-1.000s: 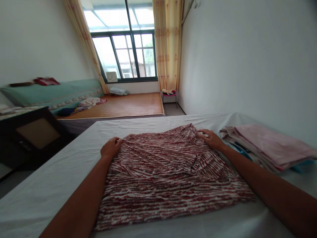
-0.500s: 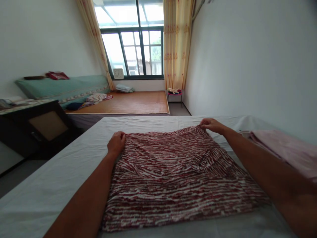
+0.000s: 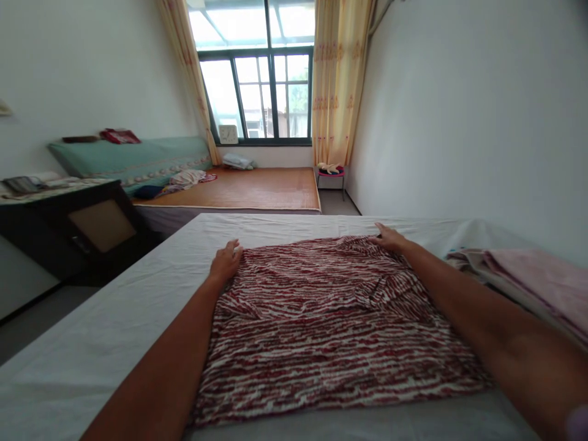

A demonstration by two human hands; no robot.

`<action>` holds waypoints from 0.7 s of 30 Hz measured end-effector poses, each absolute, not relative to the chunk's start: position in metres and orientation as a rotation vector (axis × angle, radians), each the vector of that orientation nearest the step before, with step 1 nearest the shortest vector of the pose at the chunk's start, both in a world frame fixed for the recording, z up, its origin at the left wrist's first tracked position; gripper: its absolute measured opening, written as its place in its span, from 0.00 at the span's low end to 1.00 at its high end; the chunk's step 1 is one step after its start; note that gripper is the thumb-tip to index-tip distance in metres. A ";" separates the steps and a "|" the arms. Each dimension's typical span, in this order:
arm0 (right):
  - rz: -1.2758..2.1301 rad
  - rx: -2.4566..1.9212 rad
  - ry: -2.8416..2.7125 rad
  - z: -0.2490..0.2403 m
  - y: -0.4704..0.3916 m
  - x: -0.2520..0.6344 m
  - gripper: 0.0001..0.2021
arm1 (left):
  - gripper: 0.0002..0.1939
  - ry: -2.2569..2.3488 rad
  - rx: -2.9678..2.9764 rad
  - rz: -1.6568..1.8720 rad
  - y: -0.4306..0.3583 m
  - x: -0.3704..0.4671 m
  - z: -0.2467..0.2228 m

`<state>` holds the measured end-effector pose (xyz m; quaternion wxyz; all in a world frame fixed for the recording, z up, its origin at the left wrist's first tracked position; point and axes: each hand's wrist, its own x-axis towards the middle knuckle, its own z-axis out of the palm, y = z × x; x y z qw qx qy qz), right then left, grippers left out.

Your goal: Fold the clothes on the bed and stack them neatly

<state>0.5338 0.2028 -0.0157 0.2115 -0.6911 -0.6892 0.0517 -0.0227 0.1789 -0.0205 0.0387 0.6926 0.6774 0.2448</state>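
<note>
The left hand's fingers are loosely parting and touching the striped garment's far left corner; the right hand's fingers are touching its far right corner, with one fingertip pointing up, and whether they are pinching cloth I cannot tell. The left hand (image 3: 225,262) and right hand (image 3: 390,239) are spanning the far edge of the striped garment (image 3: 316,349), which is lying spread on the white sheet (image 3: 119,331). The left forearm is running along the garment's left edge; the right forearm is partly covering its right edge. A broad stretch of sheet is opening left of the garment, while narrower strips are showing beyond its far edge and along its near edge. Right of the garment, folded pink cloth (image 3: 542,269) is lying past the forearm, limiting room there. Beyond the garment, a brown mat (image 3: 266,187) is stretching toward the window (image 3: 257,92); far left of it, a dark cabinet (image 3: 41,236) is standing.
</note>
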 end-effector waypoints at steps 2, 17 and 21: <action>0.168 -1.944 -1.915 -0.019 0.204 0.534 0.29 | 0.24 2.061 2.197 0.676 0.180 -0.022 -0.023; 0.595 -1.344 -1.618 0.072 0.056 0.555 0.20 | 0.15 1.337 2.268 0.664 0.101 -0.026 0.093; 0.803 -1.398 -1.832 0.066 -0.015 0.577 0.21 | 0.14 1.190 2.311 0.399 0.030 -0.043 0.118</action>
